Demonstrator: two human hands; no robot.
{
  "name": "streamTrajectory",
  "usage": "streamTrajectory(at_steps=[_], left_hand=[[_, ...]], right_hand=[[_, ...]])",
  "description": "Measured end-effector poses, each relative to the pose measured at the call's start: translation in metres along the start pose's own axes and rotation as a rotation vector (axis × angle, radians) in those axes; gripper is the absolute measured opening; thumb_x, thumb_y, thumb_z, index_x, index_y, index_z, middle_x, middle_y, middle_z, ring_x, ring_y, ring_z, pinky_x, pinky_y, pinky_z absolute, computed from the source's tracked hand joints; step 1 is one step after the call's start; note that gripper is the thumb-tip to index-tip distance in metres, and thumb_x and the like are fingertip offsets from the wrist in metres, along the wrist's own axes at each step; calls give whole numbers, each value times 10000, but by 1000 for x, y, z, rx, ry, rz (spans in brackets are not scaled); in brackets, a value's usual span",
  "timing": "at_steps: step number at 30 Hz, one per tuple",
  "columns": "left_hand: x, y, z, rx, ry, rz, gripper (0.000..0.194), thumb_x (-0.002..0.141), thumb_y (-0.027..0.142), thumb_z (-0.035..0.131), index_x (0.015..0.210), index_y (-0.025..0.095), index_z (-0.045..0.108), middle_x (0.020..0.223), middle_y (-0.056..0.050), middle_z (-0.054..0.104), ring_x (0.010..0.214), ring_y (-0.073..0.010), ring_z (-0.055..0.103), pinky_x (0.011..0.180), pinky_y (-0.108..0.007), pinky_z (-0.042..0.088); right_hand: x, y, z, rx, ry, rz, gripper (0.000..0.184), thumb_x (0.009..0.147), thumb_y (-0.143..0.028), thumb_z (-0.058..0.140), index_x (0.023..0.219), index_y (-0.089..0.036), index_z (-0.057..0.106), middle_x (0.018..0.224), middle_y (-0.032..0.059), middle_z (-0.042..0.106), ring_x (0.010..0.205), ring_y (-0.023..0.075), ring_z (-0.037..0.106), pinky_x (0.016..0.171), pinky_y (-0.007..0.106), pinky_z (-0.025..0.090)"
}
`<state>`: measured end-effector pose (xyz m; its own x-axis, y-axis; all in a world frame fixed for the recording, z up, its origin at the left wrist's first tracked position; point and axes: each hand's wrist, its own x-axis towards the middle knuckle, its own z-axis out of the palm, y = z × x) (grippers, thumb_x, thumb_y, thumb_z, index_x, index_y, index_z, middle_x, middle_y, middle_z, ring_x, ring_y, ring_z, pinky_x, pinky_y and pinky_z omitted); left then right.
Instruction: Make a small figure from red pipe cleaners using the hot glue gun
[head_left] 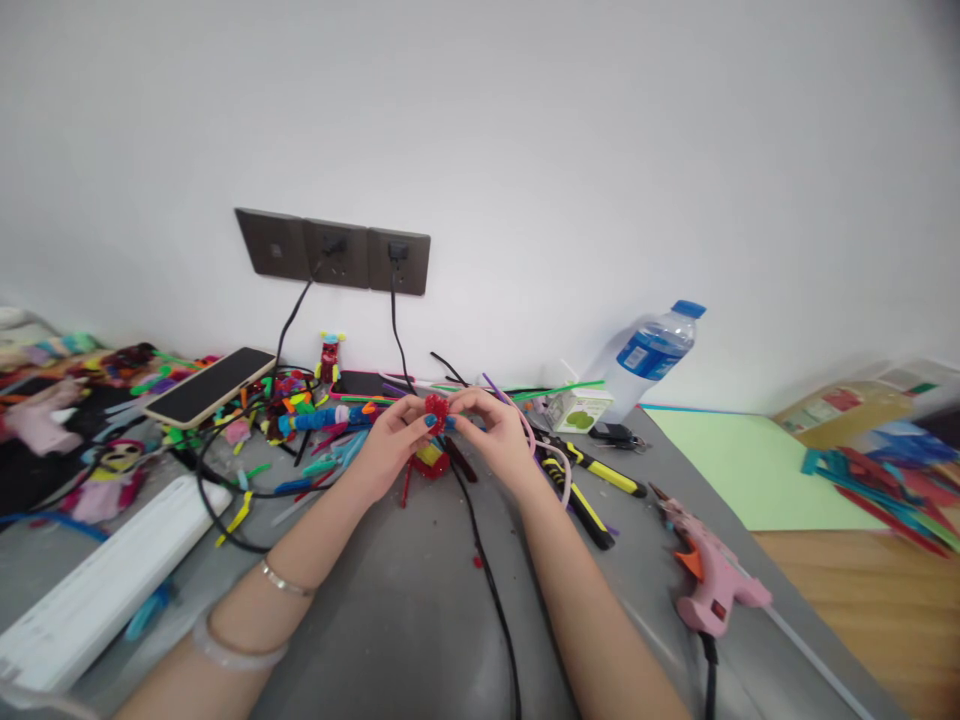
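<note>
Both hands meet over the middle of the grey table. My left hand (399,438) pinches a small red fuzzy piece (436,408), which looks like coiled pipe cleaner. From the other side my right hand (491,428) grips the same piece between thumb and fingers. Just below lies a red and yellow fuzzy shape (430,460), partly covered by the hands. Beside the right wrist rest pliers with yellow and black handles (577,500). A black cable (484,560) runs under the hands toward the front.
A pink glue gun (712,570) lies at right, near a tilted water bottle (654,350) and a small box (581,408). Leftward are a phone (211,388), a white power strip (112,580), fuzzy dolls and pipe cleaners (334,418). Green paper (735,465) lies far right.
</note>
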<state>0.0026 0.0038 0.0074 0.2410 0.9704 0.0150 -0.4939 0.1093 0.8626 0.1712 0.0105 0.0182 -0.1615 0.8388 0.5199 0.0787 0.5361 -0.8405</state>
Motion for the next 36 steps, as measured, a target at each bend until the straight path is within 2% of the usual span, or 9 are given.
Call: streamTrajectory(at_steps=[36], left_hand=[[0,0,-1,11,-6,-2,272,683,326,855,796,186,651,752,31,625,682,-79,559,607,-165,445]], right_hand=[[0,-1,1,36,-6,21,25,790,-202,675,770,-208,661,862,43,684,874,206,645,845,362,507]])
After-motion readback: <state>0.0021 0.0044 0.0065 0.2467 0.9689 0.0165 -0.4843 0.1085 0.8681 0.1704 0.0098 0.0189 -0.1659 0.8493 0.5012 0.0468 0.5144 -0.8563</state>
